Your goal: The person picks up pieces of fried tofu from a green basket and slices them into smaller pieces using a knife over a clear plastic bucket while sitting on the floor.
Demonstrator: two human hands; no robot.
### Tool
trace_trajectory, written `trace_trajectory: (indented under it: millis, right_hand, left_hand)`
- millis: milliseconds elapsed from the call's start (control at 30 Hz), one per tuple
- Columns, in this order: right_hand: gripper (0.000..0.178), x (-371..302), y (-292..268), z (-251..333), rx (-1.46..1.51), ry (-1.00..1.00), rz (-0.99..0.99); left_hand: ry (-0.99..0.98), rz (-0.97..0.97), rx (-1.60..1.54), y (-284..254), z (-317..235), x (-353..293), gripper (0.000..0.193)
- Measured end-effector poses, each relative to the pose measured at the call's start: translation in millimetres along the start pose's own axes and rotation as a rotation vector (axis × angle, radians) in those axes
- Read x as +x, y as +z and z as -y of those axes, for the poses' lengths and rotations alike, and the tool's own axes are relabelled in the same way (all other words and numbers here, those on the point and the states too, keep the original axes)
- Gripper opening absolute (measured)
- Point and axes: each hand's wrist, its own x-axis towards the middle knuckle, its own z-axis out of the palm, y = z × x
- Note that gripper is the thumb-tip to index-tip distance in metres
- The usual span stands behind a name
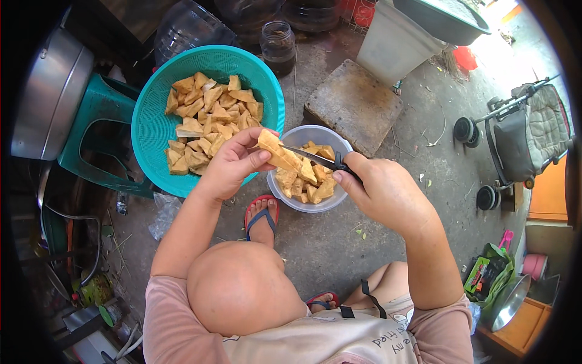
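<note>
My left hand point(233, 162) pinches a golden-brown piece of fried tofu point(277, 150) between thumb and fingers, above the rim of a pale plastic bowl point(316, 210). In my right hand point(388, 189) is a small knife point(332, 162) with a black handle. Its blade points left and its tip meets the tofu piece; how deep it goes I cannot tell. Beneath the knife, several similar tofu pieces point(308, 187) lie in the bowl. Left of it stands a large teal basket point(143, 115) with many wedge-shaped tofu pieces point(213, 112) inside.
A teal plastic stool point(100, 130) bearing a large metal pot point(51, 94) stands at the left. Beyond the bowl lies a stone slab point(351, 103), near a glass jar point(278, 48) and a whitish tub point(397, 42). A stroller point(527, 130) is at the right.
</note>
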Motion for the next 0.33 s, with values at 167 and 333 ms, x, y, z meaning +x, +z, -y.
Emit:
trace_trajectory:
  millis: [167, 333]
  right_hand:
    - [0.028, -5, -4, 4, -0.002, -0.001, 0.008]
    - [0.029, -2, -3, 15, -0.158, 0.015, 0.023]
  left_hand:
    - [-0.035, -0.009, -0.005, 6, -4, -3, 0.033]
    - [-0.021, -0.008, 0.065, 6, 0, -4, 0.039]
